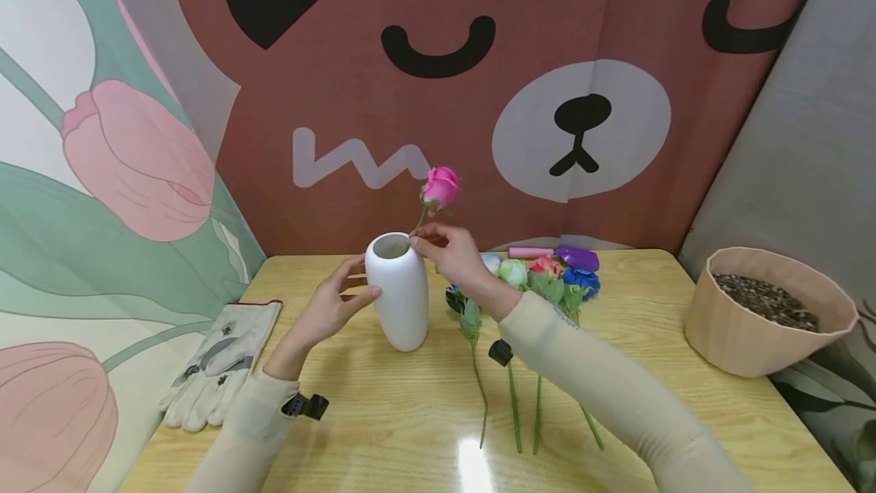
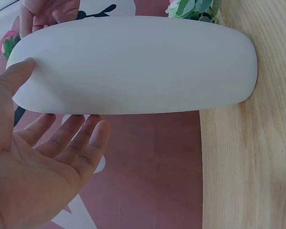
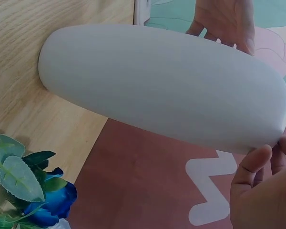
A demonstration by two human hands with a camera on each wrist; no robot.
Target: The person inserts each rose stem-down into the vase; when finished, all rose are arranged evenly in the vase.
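A white vase (image 1: 400,303) stands upright on the wooden table. My left hand (image 1: 335,303) steadies it near the top, thumb on the near side and fingers along the far side, as the left wrist view also shows. At the rim, my right hand (image 1: 457,253) pinches the stem of a pink rose (image 1: 441,187) between thumb and fingers. The bloom sticks up above the vase, tilted slightly right. In the left wrist view the rose head (image 2: 10,44) peeks out beside the vase's mouth. The stem's lower end is hidden.
Several artificial flowers lie to the right, among them a blue one (image 1: 582,282) and a pale green one (image 1: 513,272). Behind them is a purple trowel (image 1: 577,258). Gloves (image 1: 219,364) lie at the left edge; a beige pot (image 1: 725,333) of soil mix stands right.
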